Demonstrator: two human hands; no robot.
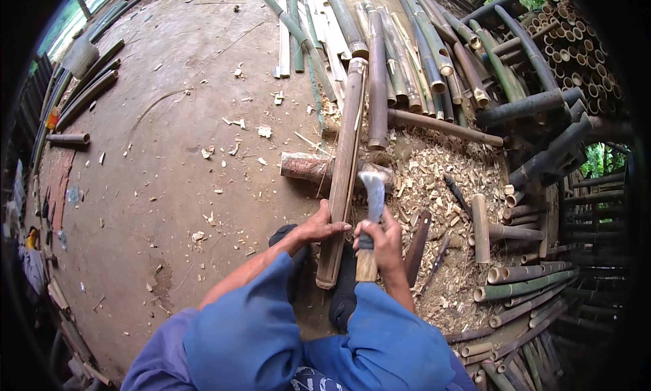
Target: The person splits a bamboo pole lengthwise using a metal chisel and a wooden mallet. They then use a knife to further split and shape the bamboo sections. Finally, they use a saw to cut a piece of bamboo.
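Note:
A long brown bamboo pole [347, 160] lies lengthwise in front of me, resting across a short log [305, 166] on the dirt floor. My left hand [322, 223] grips the pole near its close end. My right hand [381, 242] is closed around the wooden handle of a broad-bladed chopping knife [371, 200], whose blade points up beside the pole's right edge. Blue sleeves cover both forearms, and my knees show at the lower edge.
Wood chips [434, 181] litter the ground to the right. Many bamboo poles [407, 45] lie stacked ahead and at right, with cut bamboo tubes [576, 45] piled at the far right. A knife sheath [416, 238] and short bamboo pieces [480, 228] lie near my right hand.

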